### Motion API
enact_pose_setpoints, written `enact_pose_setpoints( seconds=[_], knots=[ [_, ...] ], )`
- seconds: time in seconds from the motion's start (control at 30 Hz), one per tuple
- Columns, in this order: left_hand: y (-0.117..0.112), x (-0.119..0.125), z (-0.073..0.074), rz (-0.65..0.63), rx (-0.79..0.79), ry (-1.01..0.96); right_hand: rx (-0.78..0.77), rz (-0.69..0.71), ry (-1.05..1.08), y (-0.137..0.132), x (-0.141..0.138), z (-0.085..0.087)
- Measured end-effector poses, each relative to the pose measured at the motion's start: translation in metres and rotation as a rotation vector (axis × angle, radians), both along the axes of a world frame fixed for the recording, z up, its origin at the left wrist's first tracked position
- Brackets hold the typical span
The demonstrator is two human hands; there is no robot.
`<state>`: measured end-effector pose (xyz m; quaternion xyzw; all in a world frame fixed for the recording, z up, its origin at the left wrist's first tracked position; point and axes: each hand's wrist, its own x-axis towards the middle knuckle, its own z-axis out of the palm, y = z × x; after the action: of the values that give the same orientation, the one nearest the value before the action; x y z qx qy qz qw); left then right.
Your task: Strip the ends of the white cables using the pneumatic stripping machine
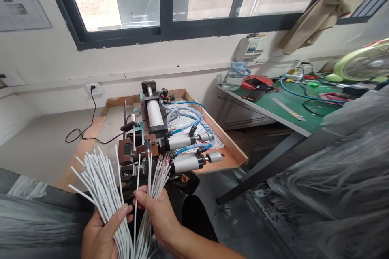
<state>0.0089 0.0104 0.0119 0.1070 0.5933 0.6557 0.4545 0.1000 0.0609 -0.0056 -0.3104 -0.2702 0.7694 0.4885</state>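
Note:
My left hand is closed round a thick bundle of white wires, whose ends fan upward. My right hand grips a smaller bundle of white wires, several with reddish tips. Between its thumb and forefinger stands a single white wire, apart from the rest. Both bundles hang down out of the bottom of the view. Just beyond the wire ends is a pneumatic machine with silver cylinders, brown blocks and blue hoses. Neither hand touches it.
The machine sits in a low wooden-edged tray. A black cable runs to a wall socket. At right, a green-topped table holds a water jug, a red bag and a fan. Plastic-wrapped bundles stand at lower right.

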Motion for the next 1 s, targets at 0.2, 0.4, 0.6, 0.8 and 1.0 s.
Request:
enact_pose_setpoints(
  seconds=[0.2,0.4,0.6,0.8,1.0],
  knots=[
    [0.002,-0.004,-0.003,0.041,0.021,0.030,-0.084,-0.063,-0.011,0.010,-0.007,0.000],
    [0.005,-0.002,0.002,0.051,0.005,0.032,-0.238,-0.039,0.080,0.016,-0.013,0.002],
    [0.002,0.002,0.002,0.027,-0.018,0.066,-0.239,0.126,0.137,0.013,-0.011,0.007],
    [0.000,0.007,0.003,-0.068,-0.006,0.031,-0.167,0.173,0.072,0.003,-0.006,0.007],
    [-0.003,-0.001,-0.004,-0.036,-0.015,0.040,-0.029,0.019,-0.014,-0.004,0.003,-0.005]
  ],
)
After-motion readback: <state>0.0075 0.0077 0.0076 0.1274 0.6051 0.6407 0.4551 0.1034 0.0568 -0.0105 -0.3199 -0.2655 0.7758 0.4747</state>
